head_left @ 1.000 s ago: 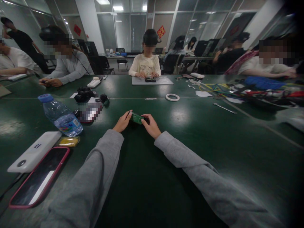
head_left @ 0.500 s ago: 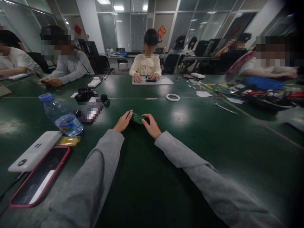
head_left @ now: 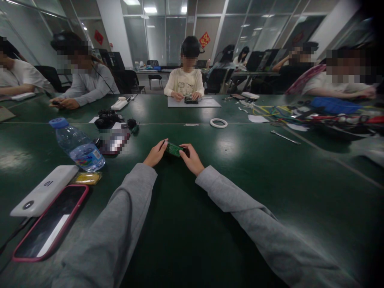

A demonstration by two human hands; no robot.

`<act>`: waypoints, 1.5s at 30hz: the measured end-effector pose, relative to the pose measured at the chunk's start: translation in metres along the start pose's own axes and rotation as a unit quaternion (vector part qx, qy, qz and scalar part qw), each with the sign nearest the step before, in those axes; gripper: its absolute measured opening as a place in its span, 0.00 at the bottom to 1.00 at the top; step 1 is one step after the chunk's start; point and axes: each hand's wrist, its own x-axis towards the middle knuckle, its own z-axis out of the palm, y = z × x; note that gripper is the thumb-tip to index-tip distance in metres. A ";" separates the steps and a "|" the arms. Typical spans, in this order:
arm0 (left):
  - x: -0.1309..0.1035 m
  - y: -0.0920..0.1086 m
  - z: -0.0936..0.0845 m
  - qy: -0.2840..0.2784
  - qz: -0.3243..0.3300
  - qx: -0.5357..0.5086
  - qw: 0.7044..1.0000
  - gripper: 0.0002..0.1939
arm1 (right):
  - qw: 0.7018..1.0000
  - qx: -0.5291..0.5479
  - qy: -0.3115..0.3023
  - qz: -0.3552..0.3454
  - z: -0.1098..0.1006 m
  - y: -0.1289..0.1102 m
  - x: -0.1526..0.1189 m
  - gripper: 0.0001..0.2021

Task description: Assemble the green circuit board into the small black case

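Between my two hands is a small green circuit board [head_left: 173, 149], tilted a little down to the right. My left hand [head_left: 156, 153] grips its left end, with thumb and fingers closed on the edge. The right end is pinched by my right hand [head_left: 192, 159], the thumb lying on the board's face. Dark parts show at both ends of the board, partly hidden by the fingers. Beneath the hands is the dark green table [head_left: 180, 224].
At the left are a water bottle [head_left: 79, 146], a white power bank [head_left: 45, 191], a yellow packet [head_left: 87, 178] and a red-edged phone [head_left: 51, 224]. Ahead lie a white ring [head_left: 219, 123], a wrench [head_left: 285, 137] and tangled cables [head_left: 300, 116]. Several people sit around.
My hands and the board have barely moved. Across the table, the person's hand on the left side of the grey mat has moved closer to the dark object there.
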 end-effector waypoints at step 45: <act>0.000 0.004 0.001 -0.001 0.005 0.001 1.000 0.28 | 1.000 -0.011 0.012 -0.011 0.001 0.003 0.001 0.13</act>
